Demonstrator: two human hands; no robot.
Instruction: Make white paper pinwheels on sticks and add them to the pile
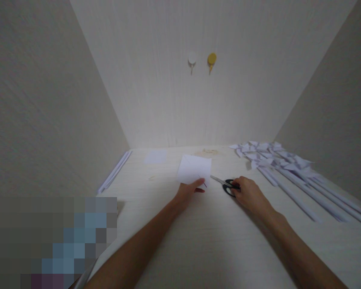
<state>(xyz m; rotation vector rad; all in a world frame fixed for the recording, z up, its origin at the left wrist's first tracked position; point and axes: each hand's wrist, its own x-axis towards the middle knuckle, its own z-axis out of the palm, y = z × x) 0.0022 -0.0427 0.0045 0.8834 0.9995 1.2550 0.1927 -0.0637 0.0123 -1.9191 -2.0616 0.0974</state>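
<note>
My left hand grips a square sheet of white paper by its near edge, thumb on top. A short, thin, dark line, perhaps a pin or a mark, shows by the thumb tip; I cannot make out which. Just right of the sheet, my right hand has its fingers closed on the black handles of a pair of scissors. The blades point left toward the paper, their tip close to its edge. Whether the scissors rest on the table or are slightly raised is unclear.
Several paper pinwheels with rolled-paper sticks lie along the table's right side. Rolled paper tubes lie at the left edge. Another paper square and some string-like bits are toward the back wall, which bears two hooks.
</note>
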